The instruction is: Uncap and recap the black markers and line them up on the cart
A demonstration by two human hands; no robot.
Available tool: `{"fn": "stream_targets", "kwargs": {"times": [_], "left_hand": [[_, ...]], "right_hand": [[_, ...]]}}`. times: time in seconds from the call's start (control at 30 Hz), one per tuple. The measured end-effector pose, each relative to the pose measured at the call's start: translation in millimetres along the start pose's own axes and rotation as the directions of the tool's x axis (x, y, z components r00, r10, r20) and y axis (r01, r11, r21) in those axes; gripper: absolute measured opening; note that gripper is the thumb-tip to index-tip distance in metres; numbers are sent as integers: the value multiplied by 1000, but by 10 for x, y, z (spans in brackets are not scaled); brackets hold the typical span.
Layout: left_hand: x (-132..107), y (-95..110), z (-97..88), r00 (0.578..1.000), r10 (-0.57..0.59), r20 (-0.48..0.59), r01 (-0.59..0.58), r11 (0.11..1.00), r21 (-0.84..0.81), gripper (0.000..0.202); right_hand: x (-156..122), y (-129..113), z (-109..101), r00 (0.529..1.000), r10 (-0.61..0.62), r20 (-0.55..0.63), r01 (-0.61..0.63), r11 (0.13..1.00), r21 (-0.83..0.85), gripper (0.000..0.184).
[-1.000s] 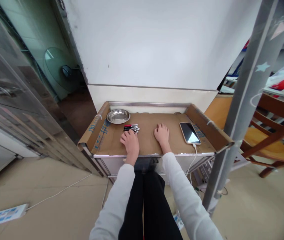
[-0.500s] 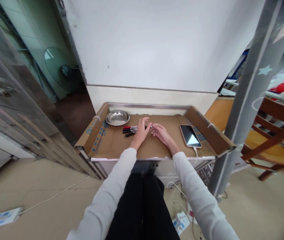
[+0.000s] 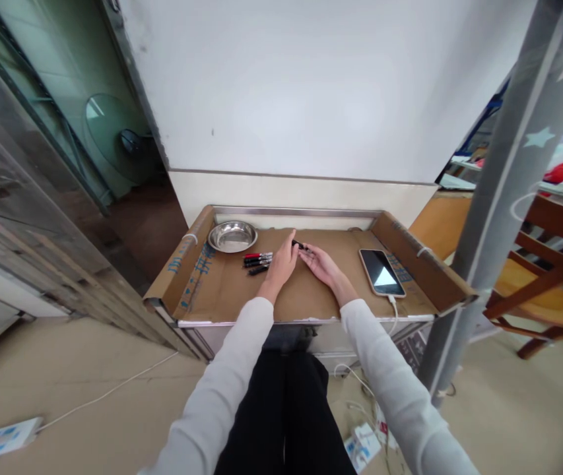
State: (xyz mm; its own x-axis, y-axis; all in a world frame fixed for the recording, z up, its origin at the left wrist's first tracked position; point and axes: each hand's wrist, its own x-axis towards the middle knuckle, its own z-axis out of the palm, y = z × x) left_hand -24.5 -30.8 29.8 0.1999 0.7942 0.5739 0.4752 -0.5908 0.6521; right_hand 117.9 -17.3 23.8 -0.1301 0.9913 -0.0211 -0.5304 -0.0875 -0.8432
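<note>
A black pen (image 3: 299, 245) is held between my two hands above the cardboard. My left hand (image 3: 282, 261) is closed with the pen's left end at its thumb and fingers, so that end is hidden. My right hand (image 3: 321, 265) has its fingers closed around the pen's other end. Just left of my left hand, several pens (image 3: 256, 262) with red and black parts lie side by side on the cardboard, their right ends partly covered by that hand. Behind them stands a round metal dish (image 3: 232, 236).
A phone (image 3: 381, 272) with a white charging cable (image 3: 394, 313) lies on the right of the cardboard-lined table (image 3: 222, 297). Folded cardboard walls (image 3: 422, 264) edge both sides. A grey post (image 3: 496, 191) and a wooden chair (image 3: 553, 264) stand at the right.
My hands have drawn closer around the pen, and more of its black length shows between them. My left hand's fingers have closed in. The camera view has shifted slightly.
</note>
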Motion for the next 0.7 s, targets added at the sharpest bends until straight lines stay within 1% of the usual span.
{"fn": "stream_targets", "kwargs": {"times": [0.07,0.17,0.3,0.43,0.5,0.6,0.7], "left_hand": [[9,-19,0,999,9,-50,-10,1000,-10,43],[6,-16,-21,993,-6,-122,1,999,-38,41],[3,-3,-51,975,-89,-202,81,996,-49,33],[16,-30,-50,951,-102,-291,99,995,-24,26],[21,-50,-39,953,-100,-287,106,994,7,23],[27,-85,-13,970,-78,-230,93,994,56,20],[42,-137,18,980,-75,-186,96,990,105,19]], "right_hand": [[-11,-16,-7,1000,29,8,-29,999,-16,11],[-4,-43,-22,998,38,-52,-37,999,34,15],[25,-57,-61,995,21,-93,-15,997,73,13],[32,-37,-98,985,-35,-171,50,995,86,12],[29,-20,-113,979,-89,-183,106,991,83,12],[21,3,-131,970,-164,-179,174,984,44,11],[13,13,-139,959,-212,-191,214,977,-9,10]]}}
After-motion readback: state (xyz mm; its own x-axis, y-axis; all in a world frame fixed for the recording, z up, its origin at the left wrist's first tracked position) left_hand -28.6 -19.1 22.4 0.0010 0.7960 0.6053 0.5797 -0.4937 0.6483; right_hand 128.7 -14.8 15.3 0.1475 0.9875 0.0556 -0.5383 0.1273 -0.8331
